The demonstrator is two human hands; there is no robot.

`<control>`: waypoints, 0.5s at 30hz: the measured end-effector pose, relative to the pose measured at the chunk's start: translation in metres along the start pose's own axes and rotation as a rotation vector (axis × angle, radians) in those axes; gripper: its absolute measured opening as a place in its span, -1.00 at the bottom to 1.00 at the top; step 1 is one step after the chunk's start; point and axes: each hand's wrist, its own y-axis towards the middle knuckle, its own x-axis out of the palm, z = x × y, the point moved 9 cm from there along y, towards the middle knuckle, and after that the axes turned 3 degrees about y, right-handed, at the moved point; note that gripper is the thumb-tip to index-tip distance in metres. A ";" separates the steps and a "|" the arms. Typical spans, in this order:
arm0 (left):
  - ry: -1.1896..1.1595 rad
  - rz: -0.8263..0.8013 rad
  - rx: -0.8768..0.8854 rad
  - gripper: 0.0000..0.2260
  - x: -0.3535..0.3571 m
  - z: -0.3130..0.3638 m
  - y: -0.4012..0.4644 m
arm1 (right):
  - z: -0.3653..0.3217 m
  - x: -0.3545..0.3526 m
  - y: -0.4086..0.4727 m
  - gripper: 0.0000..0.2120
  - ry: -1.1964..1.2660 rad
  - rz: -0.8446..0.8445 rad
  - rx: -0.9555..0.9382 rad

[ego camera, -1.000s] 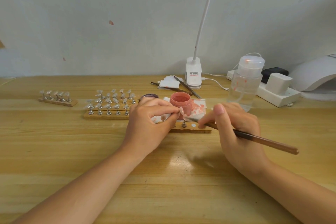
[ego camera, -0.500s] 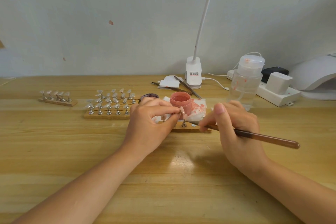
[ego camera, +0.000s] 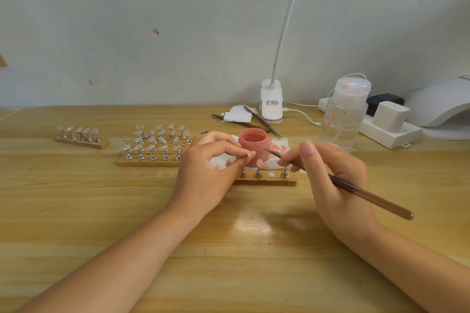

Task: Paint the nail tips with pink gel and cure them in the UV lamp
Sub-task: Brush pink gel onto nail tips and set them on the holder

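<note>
The left hand (ego camera: 208,162) pinches a small nail tip (ego camera: 251,154) between thumb and forefinger, just in front of the open jar of pink gel (ego camera: 253,143) – whether the tip is on its stand I cannot tell. The right hand (ego camera: 335,175) grips a brown brush (ego camera: 338,183) like a pen, its bristle end angled toward the jar's rim. To paint well, I would load only a little gel, wipe the excess on the rim, then stroke from base to free edge while the left hand holds steady. Three metal stands sit on the wooden strip (ego camera: 267,180) just below; many clear tips (ego camera: 152,147) wait to the left on the counter (ego camera: 229,249), and the white UV lamp (ego camera: 442,107) stands at far right – well apart
</note>
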 end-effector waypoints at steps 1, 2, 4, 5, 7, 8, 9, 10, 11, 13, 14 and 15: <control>-0.004 0.004 0.008 -0.87 0.000 0.000 0.000 | 0.001 0.001 0.000 -0.73 0.007 -0.005 0.012; 0.002 0.009 0.025 -0.86 -0.001 0.000 0.001 | 0.001 0.002 0.001 -0.74 0.002 -0.012 0.020; 0.021 0.024 0.069 -0.84 -0.001 0.002 0.001 | 0.001 0.004 0.001 -0.74 -0.021 -0.028 0.014; 0.024 0.033 0.084 -0.83 -0.002 0.002 0.001 | -0.001 0.005 0.000 -0.75 -0.034 -0.034 -0.003; 0.021 0.045 0.097 -0.81 -0.003 0.004 0.001 | -0.005 0.006 0.000 -0.76 -0.070 -0.039 -0.054; 0.021 0.047 0.098 -0.79 -0.003 0.005 0.001 | -0.008 0.007 0.000 -0.77 -0.090 -0.041 -0.077; 0.022 0.047 0.097 -0.78 -0.003 0.006 0.001 | -0.009 0.008 0.000 -0.76 -0.109 -0.045 -0.096; 0.023 0.047 0.096 -0.77 -0.003 0.007 0.001 | -0.009 0.010 -0.001 -0.72 -0.127 -0.053 -0.107; 0.023 0.048 0.092 -0.75 -0.003 0.007 0.001 | -0.007 0.011 -0.001 -0.66 -0.141 -0.065 -0.111; 0.018 0.050 0.083 -0.70 -0.004 0.007 0.001 | -0.003 0.013 -0.003 -0.51 -0.138 -0.097 -0.105; 0.017 0.048 0.080 -0.70 -0.004 0.008 0.001 | -0.002 0.013 -0.004 -0.46 -0.122 -0.103 -0.104; 0.015 0.046 0.077 -0.72 -0.003 0.008 0.001 | -0.003 0.012 -0.004 -0.44 -0.112 -0.097 -0.109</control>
